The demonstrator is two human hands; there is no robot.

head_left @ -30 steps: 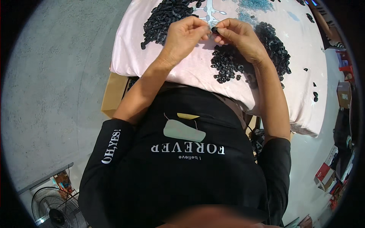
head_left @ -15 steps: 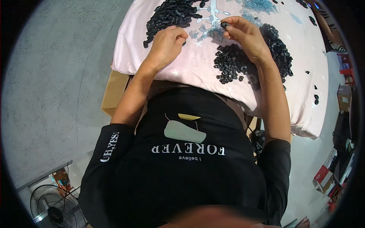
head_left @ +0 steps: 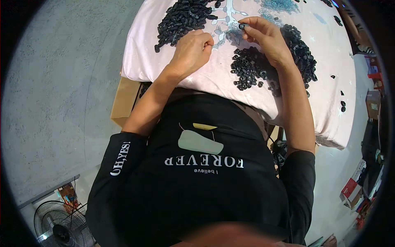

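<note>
My left hand [head_left: 192,51] is closed over the pink cloth, just below a heap of black ribbed parts [head_left: 181,22]. Its fingers are curled together, and anything inside them is hidden. Between thumb and forefinger my right hand [head_left: 265,39] pinches a small black ribbed part [head_left: 242,26], raised over the cloth. Below my right wrist lies a pile of small black pieces [head_left: 247,68]. Another pile of black parts [head_left: 302,53] spreads to the right of that wrist. Fine bluish bits [head_left: 279,5] are heaped at the far side.
The pink patterned cloth [head_left: 218,74] covers the table. Loose black pieces [head_left: 343,106] lie near its right side. Another person's arm [head_left: 358,31] shows at the far right. A cardboard box [head_left: 123,101] stands under the left edge; a fan [head_left: 61,228] is lower left.
My left hand has moved right, toward my right hand. The small dark part that showed at its fingertips is now out of sight. My right hand has hardly moved.
</note>
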